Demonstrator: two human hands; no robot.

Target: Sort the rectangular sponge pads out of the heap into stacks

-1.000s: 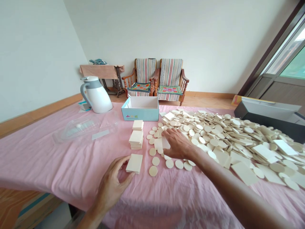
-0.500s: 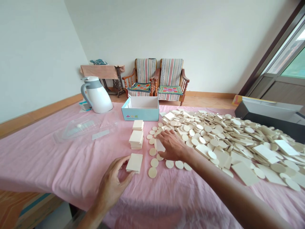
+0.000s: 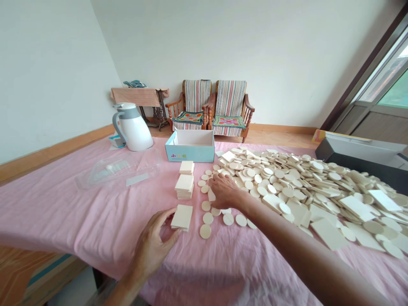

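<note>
My left hand [image 3: 153, 244] rests on the pink cloth with thumb and fingers around the near end of a short stack of cream rectangular tiles [image 3: 182, 217]. My right hand [image 3: 225, 191] lies palm down at the left edge of a big heap of cream round and rectangular pieces [image 3: 306, 187], its fingers over a rectangular tile [image 3: 211, 195] among loose round discs [image 3: 205, 230]. Two taller stacks of rectangular tiles [image 3: 184, 186] stand just beyond the left hand's stack.
A light blue open box [image 3: 190, 151] stands behind the stacks. A white jug [image 3: 133, 126] and a clear plastic lid [image 3: 117, 169] are at the left. A dark box [image 3: 363, 159] sits far right. The near table edge [image 3: 79, 255] drops off at lower left. Two wooden chairs [image 3: 212, 108] stand by the wall.
My right hand has slid left and slightly away from the heap's edge, dragging a rectangular tile towards the stacks. My left hand has stayed at the near stack.
</note>
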